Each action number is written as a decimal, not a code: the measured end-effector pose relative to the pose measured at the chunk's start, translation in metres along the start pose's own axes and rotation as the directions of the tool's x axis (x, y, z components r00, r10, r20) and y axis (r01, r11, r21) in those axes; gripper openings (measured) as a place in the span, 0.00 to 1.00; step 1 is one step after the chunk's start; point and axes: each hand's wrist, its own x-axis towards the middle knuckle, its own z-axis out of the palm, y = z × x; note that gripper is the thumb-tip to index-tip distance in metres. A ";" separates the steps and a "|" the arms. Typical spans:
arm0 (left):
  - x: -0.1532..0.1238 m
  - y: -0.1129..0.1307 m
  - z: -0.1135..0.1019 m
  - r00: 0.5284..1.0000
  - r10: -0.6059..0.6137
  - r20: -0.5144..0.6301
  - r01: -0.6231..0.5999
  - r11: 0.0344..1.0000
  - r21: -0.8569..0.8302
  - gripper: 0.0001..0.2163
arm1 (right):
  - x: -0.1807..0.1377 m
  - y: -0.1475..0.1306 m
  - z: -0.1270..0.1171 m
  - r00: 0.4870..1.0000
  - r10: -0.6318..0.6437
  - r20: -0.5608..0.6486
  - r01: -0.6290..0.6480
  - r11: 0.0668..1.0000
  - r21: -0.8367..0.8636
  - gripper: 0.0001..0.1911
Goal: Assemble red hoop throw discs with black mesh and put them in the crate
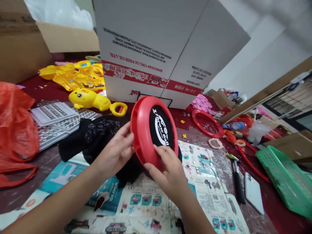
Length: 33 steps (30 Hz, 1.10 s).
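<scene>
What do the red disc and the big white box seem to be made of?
The red disc looks like moulded plastic: smooth, slightly glossy, with a raised rim; its black centre looks matt, perhaps fabric or a sticker. The white box looks like cardboard: matt printed faces, a sharp folded crease.

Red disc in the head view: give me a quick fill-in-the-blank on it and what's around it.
1. The left hand and right hand hold the disc, whose centre patch is ____.
2. The carton standing behind the disc is mostly ____.
3. The basket at the far right is ____.
4. The toy lying left of the carton is ____.

Missing words: black; white; green; yellow.
</scene>
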 end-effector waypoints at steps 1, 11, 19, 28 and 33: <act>0.000 -0.002 -0.002 1.000 -0.007 0.025 0.008 1.000 -0.019 0.27 | 0.000 0.003 -0.005 1.000 0.010 -0.012 -0.010 1.000 0.004 0.21; -0.007 -0.010 -0.007 0.979 0.023 0.205 0.017 0.981 -0.191 0.42 | -0.011 0.030 -0.031 0.983 -0.059 -0.175 0.070 0.996 0.058 0.22; -0.011 -0.016 -0.005 0.982 0.002 0.189 0.035 0.981 -0.191 0.58 | -0.004 0.033 -0.041 0.992 0.016 -0.123 0.004 0.986 0.165 0.21; -0.025 -0.022 0.006 0.991 0.031 0.127 -0.011 0.987 -0.161 0.56 | -0.023 0.021 -0.026 0.997 0.017 -0.069 -0.004 0.982 0.188 0.27; -0.029 -0.022 0.011 0.982 0.114 0.152 -0.084 0.978 -0.190 0.56 | -0.034 0.019 -0.025 0.998 -0.025 -0.051 0.037 0.968 0.248 0.28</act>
